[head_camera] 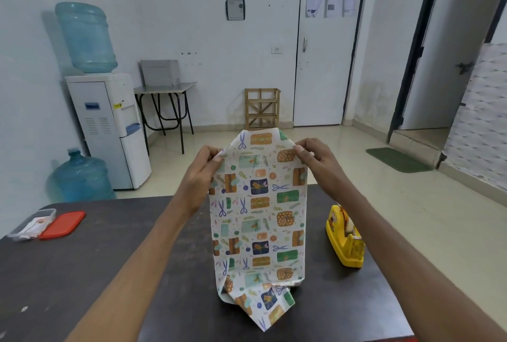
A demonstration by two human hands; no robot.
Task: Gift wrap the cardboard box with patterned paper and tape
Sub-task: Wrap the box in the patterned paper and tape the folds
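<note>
Two hands pinching wrapped box upright on table.

Loose paper (259,306) tail nearest, unfolded; box (259,212) stood on end, presumably for folding top flaps; left hand (201,177) and right hand (315,163) gripping upper corners; tape (346,237) just right, in reach.

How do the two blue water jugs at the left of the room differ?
The upper jug sits neck-down on the white dispenser, while the lower jug stands neck-up on the floor beside it. The upper jug looks paler; the lower jug looks a deeper blue. Both are translucent blue with the same ribbed shape.
</note>
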